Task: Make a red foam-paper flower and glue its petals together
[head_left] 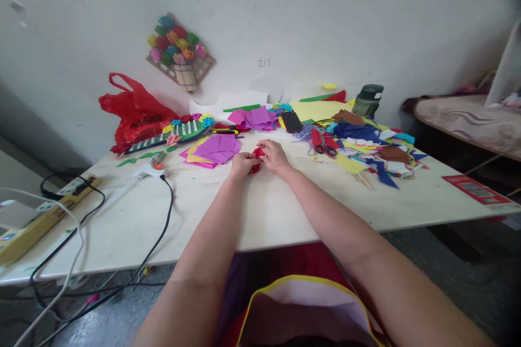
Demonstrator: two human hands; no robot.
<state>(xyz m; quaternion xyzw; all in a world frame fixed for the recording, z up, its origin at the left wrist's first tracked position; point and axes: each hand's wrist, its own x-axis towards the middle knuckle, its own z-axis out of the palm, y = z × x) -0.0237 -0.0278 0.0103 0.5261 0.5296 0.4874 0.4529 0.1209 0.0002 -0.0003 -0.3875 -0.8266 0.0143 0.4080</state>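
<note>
A small piece of crumpled red paper [256, 168] is between my two hands, just above the middle of the table. My left hand [243, 164] pinches its left side with closed fingers. On its right side my right hand [274, 156] holds it too, fingers bent around it. My fingers partly cover the paper, so its full shape is hidden. Left of my hands lies a stack of purple paper sheets [220, 148] with yellow and pink ones under it. To the right are scissors [324, 146] with dark handles, resting on red material.
A glue gun [151, 167] with a black cord lies left, near a power strip [52, 214]. Small paper flowers [173, 140] sit by a red plastic bag [136, 114]. Paper scraps [382, 152], a phone [291, 121] and a dark green bottle [367, 100] stand right.
</note>
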